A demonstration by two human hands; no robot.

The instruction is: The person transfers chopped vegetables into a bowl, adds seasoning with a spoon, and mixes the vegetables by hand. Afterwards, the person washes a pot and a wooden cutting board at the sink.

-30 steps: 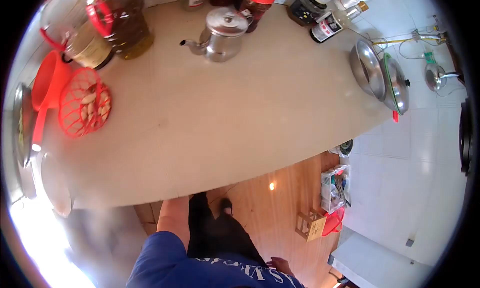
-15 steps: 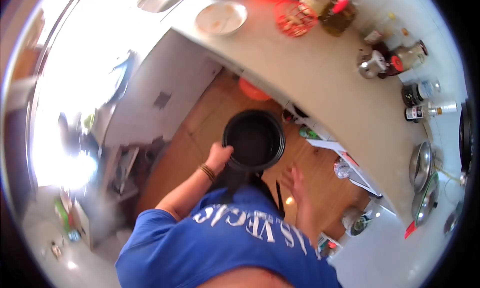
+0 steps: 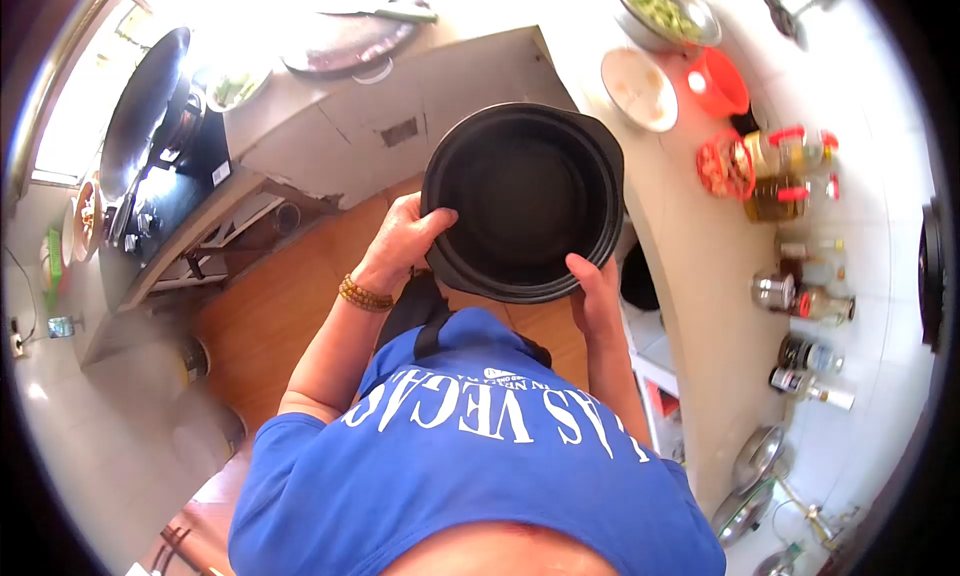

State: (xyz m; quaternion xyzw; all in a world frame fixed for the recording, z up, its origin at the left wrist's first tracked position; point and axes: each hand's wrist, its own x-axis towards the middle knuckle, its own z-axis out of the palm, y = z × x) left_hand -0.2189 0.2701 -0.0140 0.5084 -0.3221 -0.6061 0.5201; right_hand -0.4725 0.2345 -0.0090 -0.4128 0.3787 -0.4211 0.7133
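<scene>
A round black cooking pot point(image 3: 520, 201) with short side lugs is in front of my chest, its dark inside facing up and nothing visible in it. My left hand point(image 3: 408, 238), a beaded bracelet at its wrist, grips the left side with the thumb over the rim. On the lower right, my right hand point(image 3: 597, 291) clasps the rim, thumb on top. The fingers of both hands are partly hidden under the pot.
Along the right counter point(image 3: 680, 306) stand a white plate point(image 3: 640, 89), a red bowl point(image 3: 717, 83), oil jugs point(image 3: 775, 198) and several bottles. A steel bowl of green vegetables point(image 3: 660, 14) sits at the back. On the left, a wok point(image 3: 145, 111) is by the stove.
The pot has come up closer to the camera. My right hand, free before, has taken hold of its right side. The view has turned toward the stove side.
</scene>
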